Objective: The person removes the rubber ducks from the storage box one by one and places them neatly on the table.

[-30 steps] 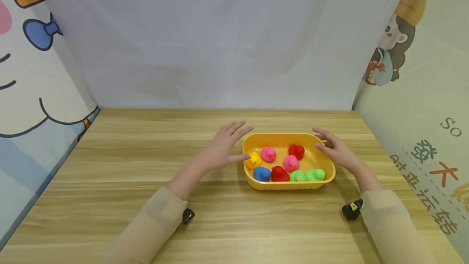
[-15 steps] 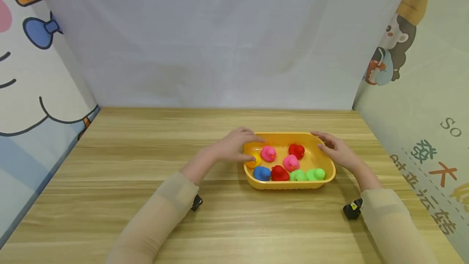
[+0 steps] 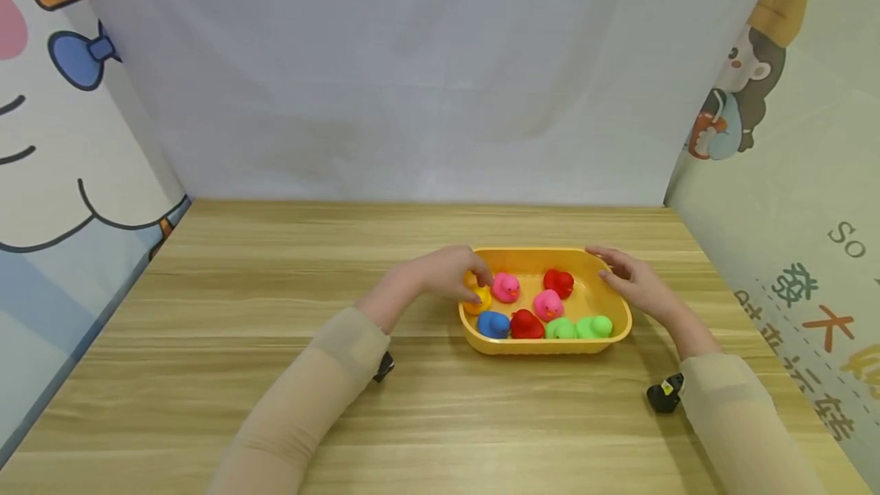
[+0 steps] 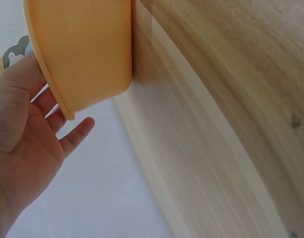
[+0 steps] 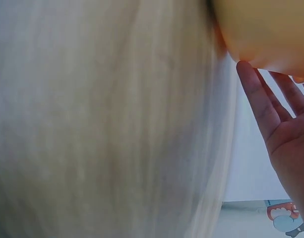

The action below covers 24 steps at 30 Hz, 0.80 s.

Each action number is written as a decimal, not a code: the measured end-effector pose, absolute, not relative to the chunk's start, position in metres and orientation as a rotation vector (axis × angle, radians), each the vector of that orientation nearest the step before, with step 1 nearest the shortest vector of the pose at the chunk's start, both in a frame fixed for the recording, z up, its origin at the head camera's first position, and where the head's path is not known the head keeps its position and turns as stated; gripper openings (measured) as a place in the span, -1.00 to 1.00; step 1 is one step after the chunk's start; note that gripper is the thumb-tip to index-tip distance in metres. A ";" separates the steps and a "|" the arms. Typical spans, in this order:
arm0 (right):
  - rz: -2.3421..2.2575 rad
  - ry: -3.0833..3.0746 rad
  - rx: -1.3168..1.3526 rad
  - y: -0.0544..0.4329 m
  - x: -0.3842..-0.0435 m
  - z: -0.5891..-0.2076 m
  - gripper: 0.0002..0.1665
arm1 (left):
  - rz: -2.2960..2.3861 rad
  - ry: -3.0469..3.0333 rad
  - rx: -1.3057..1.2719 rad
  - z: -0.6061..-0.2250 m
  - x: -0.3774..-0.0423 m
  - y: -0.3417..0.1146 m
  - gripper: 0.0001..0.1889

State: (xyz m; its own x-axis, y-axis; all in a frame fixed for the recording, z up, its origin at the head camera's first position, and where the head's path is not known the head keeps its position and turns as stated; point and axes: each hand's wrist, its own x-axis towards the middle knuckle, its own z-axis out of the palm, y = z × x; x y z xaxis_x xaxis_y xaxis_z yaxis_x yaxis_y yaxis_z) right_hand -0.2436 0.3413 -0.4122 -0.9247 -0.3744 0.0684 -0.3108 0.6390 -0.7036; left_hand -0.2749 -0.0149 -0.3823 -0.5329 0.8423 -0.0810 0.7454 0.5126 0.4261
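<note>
In the head view, a yellow oval tub (image 3: 543,347) holds several small rubber ducks. My left hand (image 3: 447,273) reaches over the tub's left rim. Its thumb and bent index finger pinch the yellow rubber duck (image 3: 483,301), which they partly cover. In the left wrist view, the tub wall (image 4: 87,49) hides the fingertips of the left hand (image 4: 32,119). My right hand (image 3: 635,285) rests at the tub's back right corner, thumb over the rim. In the right wrist view, the right hand's (image 5: 290,134) fingers are fairly straight, one fingertip against the tub's outside.
Next to the yellow duck are a pink duck (image 3: 506,288) and a blue duck (image 3: 493,325). A red duck (image 3: 526,325), another pink duck (image 3: 548,305) and two green ducks lie farther right. The tub stands on a wooden table (image 3: 241,327) before a white cloth (image 3: 412,82).
My left hand has moved right and down, from beside the tub to over its left end, and its fingers have bent in around the yellow duck. My right hand has barely moved.
</note>
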 end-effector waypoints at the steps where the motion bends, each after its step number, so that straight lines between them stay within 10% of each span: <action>1: -1.157 2.774 -0.577 0.341 -0.244 -0.412 -0.47 | 0.492 2.477 1.327 -0.382 -0.275 -0.014 -0.69; 24: -1.158 2.748 -0.609 0.339 -0.236 -0.410 -0.47 | 0.276 2.557 1.226 -0.376 -0.270 -0.005 -0.77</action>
State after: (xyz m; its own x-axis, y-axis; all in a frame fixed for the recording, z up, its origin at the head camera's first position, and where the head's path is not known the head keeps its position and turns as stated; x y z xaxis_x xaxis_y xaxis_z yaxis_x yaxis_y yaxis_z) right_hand -0.2359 0.3394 -0.4098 -0.9151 -0.3981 0.0634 -0.3234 0.6311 -0.7050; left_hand -0.2698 -0.0054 -0.3758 -0.5951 0.7839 -0.1771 0.7279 0.6192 0.2945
